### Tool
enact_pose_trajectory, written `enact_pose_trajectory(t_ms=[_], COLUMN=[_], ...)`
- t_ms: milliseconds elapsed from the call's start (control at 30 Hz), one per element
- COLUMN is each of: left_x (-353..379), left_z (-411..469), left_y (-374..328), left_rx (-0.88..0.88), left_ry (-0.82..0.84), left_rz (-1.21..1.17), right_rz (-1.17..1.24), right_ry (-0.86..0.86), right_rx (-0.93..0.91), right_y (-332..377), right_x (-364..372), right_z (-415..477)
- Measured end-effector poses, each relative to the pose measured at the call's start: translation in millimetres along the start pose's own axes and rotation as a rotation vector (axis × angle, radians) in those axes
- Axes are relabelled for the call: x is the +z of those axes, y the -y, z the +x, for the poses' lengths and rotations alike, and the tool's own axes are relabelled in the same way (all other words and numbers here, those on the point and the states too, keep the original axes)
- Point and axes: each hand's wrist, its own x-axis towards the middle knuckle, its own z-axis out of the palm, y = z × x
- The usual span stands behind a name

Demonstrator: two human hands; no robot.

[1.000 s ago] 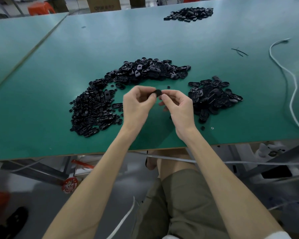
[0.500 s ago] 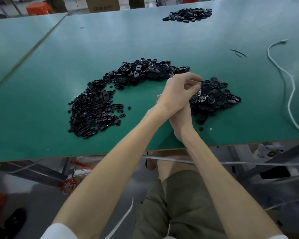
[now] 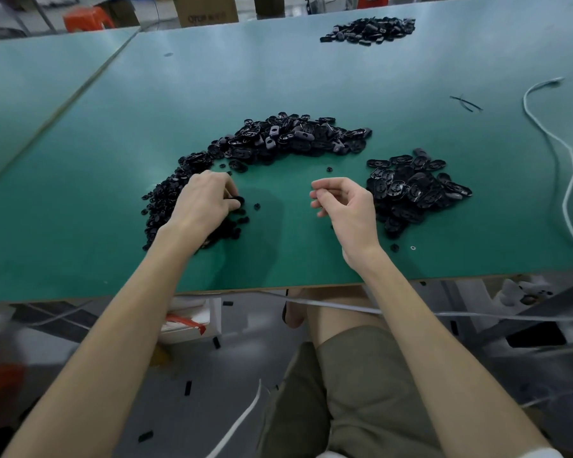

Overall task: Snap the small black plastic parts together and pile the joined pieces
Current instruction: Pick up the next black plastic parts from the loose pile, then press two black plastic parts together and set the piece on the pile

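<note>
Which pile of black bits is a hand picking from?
The long curved pile: the left hand pinches a piece at its near end. The right hand hangs beside the right pile; the far pile lies alone.

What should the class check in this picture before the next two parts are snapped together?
1. Left hand grips a black part: ok.
2. Right hand holds the mating part: not ok, nothing shows in it.
3. Left pile of loose parts within reach: ok.
4. Right pile beside the right hand, ready for joined pieces: ok.
5. White cable apart from both piles: ok.
</note>
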Motion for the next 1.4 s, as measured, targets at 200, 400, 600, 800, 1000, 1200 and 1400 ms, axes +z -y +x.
enact_pose_trajectory(t_ms=[200, 400, 600, 800, 1000, 1200, 1400], left_x=[9, 25, 44, 34, 25, 29, 38], left_z=[1, -10, -17, -12, -6, -3, -7], left_y=[-1, -41, -67, -55, -24, -22, -24], left_rx=[0.068, 0.350, 0.524, 0.332, 0.043, 0.018, 0.080], left_ry=[-0.154, -0.188, -0.260, -0.240, -0.096, -0.050, -0.172], left_rz=[-0.082, -0.330, -0.452, -0.363, -0.090, -0.061, -0.178], right_rz=[-0.012, -0.021, -0.059, 0.098, 0.097, 0.087, 0.096], right_ry=[0.002, 0.024, 0.079, -0.035, -0.044, -0.044, -0.051], right_rx=[-0.006, -0.039, -0.069, -0.022, -0.009, -0.011, -0.009], right_y=[0, -2, -2, -1, 0, -1, -2], right_x=[-1, 0, 2, -2, 0, -1, -1], right_z=[0, 0, -1, 1, 2, 3, 3])
